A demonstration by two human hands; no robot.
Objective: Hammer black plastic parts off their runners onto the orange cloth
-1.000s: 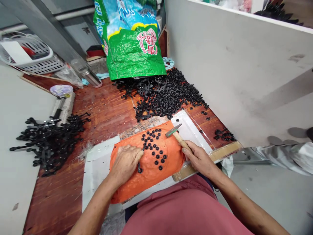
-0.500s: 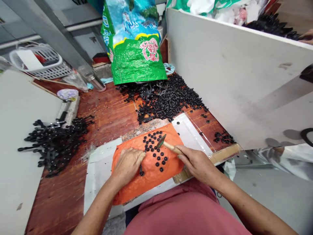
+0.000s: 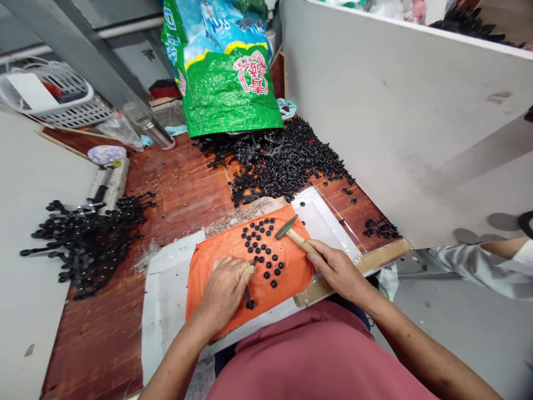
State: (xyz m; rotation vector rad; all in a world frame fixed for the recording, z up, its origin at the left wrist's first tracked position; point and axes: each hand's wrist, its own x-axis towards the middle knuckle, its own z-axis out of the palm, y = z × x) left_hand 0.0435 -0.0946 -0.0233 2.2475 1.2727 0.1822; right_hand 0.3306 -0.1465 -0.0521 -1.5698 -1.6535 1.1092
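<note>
Just before you, low at six o'clock, an orange cloth-covered pad lies slightly aslant, and the small round black discs are scattered over its middle. Your left hand comes in from seven o'clock, thumb and fingers together, clamped on a slim black plastic strip with knobbed ends. One end points towards your body; the other shows past your thumb, close beside the discs, though whether it touches one you can't tell from here. Your right hand, on the four o'clock side, is closed around the pale wooden handle of a small green-and-grey hammer.

Half a second ago the hammer's head was over the discs; now it has drawn back towards two o'clock, just beside them. Your left hand has shifted towards three o'clock, bringing the strip nearer the discs. For the work in hand, that looks like a break between strokes, with the strip being repositioned.

Beyond the pad, at one o'clock, spreads a heap of tiny black plastic pieces, below a glossy green-and-blue printed sack at twelve. A tangled pile of black strips lies at ten o'clock.
</note>
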